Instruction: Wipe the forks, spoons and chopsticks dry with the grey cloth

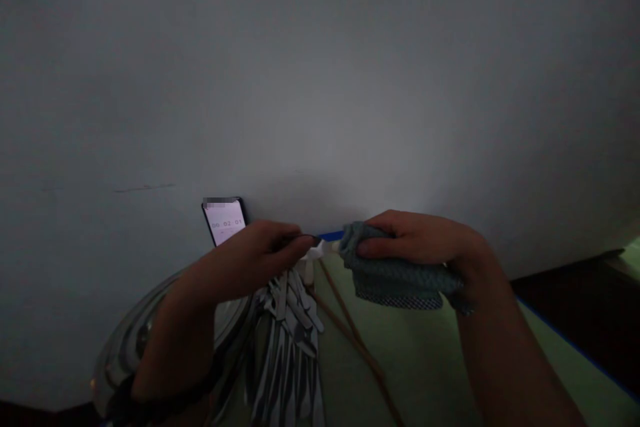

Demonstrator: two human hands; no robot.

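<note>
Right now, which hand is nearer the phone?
Your left hand: it is in front of the phone, partly hiding its lower end. Your right hand is farther right, gripping the cloth.

A dark band [167,401] with an uneven edge, toward seven o'clock, circles the person's left forearm [175,340]; the right forearm [505,340], toward four o'clock, shows bare and sleeveless.

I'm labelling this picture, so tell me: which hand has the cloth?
The right hand does: the grey-green cloth is bunched in its grip. The left hand has no cloth, pinching a thin dark object instead.
</note>
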